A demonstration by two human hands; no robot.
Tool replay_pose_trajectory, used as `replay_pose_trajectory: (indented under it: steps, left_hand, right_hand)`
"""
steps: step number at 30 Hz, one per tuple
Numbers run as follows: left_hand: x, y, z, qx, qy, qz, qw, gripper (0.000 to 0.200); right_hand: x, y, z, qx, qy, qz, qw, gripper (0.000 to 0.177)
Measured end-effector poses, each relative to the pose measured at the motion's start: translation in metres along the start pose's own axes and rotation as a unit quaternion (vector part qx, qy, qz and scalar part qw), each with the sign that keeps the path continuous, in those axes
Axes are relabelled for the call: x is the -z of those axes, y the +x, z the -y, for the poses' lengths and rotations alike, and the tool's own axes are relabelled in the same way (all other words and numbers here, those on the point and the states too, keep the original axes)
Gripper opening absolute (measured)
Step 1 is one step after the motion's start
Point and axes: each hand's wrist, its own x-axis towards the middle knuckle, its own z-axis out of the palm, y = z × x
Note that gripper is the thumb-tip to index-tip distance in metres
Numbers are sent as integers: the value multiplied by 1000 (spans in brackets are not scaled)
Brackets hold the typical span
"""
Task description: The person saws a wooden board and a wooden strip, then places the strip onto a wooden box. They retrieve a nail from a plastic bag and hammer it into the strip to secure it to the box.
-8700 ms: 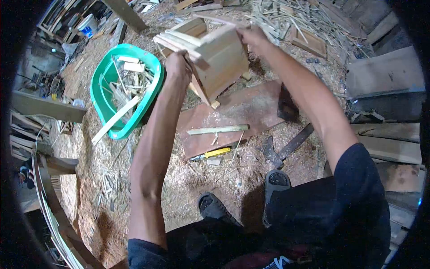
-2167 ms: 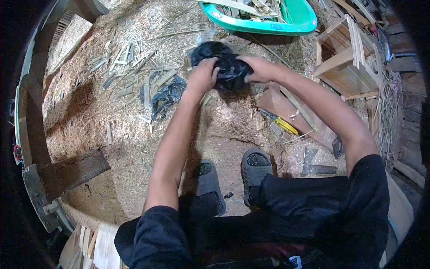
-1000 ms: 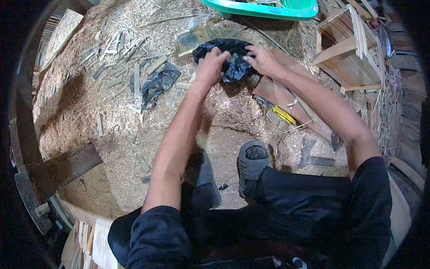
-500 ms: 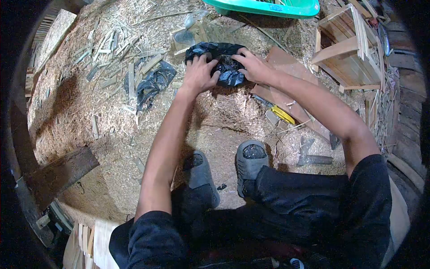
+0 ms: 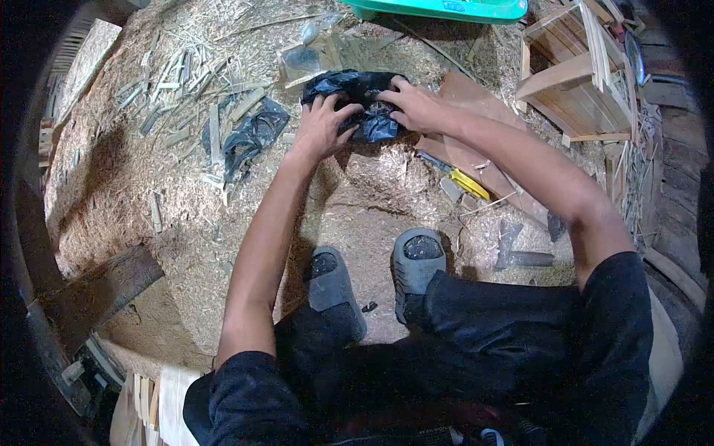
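A black plastic bag (image 5: 358,79) with its mouth spread lies ahead of me on the shavings-covered ground. My left hand (image 5: 321,128) grips its left side, fingers curled over the rim. On the opposite side, my right hand (image 5: 420,110) holds the rim with bent fingers. Some dark contents show inside between my hands, but I cannot make out what they are. Just behind the bag sits a small wooden box (image 5: 327,53). A second black plastic sheet or bag (image 5: 256,128) lies crumpled to the left, with wood strips on it.
A yellow-handled tool (image 5: 468,184) rests by a flat brown board (image 5: 483,111) on the right. Beyond are a wooden frame box (image 5: 576,82) and a green plastic tub (image 5: 439,9). Wood scraps (image 5: 178,70) lie at left; a dark beam (image 5: 104,293) juts in lower left.
Both hands and the bag have shifted slightly left. The left hand's fingers have spread a little along the rim, and the bag's mouth looks wider.
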Motion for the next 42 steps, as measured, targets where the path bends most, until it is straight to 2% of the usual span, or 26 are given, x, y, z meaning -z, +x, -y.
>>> replay_pose_trajectory:
  steps: [4,9,10,13,14,18,21,23,27,30,33,36,39,40,42]
  left_hand:
    - [-2,0,1,15,-39,-13,999,47]
    - [-5,6,1,60,-42,0,997,54]
    - [-4,6,0,60,-38,0,997,53]
    - [-7,8,1,58,-16,4,998,52]
    - [-8,8,1,57,-6,7,998,52]
    - [-12,6,1,63,3,4,998,45]
    - [-9,5,-1,65,-9,5,998,44]
    - [-8,6,0,71,-20,24,997,43]
    - [-17,4,7,49,-24,-16,998,45]
    - [-17,5,8,50,-26,-18,998,45]
    - [-16,3,8,49,-20,-20,998,44]
    - [-14,2,5,51,-13,-31,998,42]
    - [-13,0,-4,71,8,-41,997,39]
    - [-12,-1,-7,74,16,-53,996,37]
    - [-7,-1,-10,81,34,-70,994,35]
  right_hand:
    - [-1,3,-12,35,20,-6,999,48]
    - [6,5,-14,62,42,1,997,43]
    - [4,2,-10,81,19,-59,995,32]
    - [2,14,-6,43,50,-124,990,21]
    - [0,21,-2,42,37,-170,984,22]
    - [5,40,3,101,-86,-134,982,18]
    - [-3,49,7,96,-141,-103,980,18]
    - [0,52,6,99,-161,-68,980,24]
    - [11,60,10,75,-146,27,986,31]
    - [3,71,4,88,-119,31,988,31]
    - [-2,74,-4,133,-166,-7,977,31]
    - [4,71,-10,129,-81,2,988,25]
    - [8,72,-18,81,20,-20,996,20]
    - [6,70,-19,92,39,-59,993,20]
    - [3,68,-20,56,120,-74,988,21]
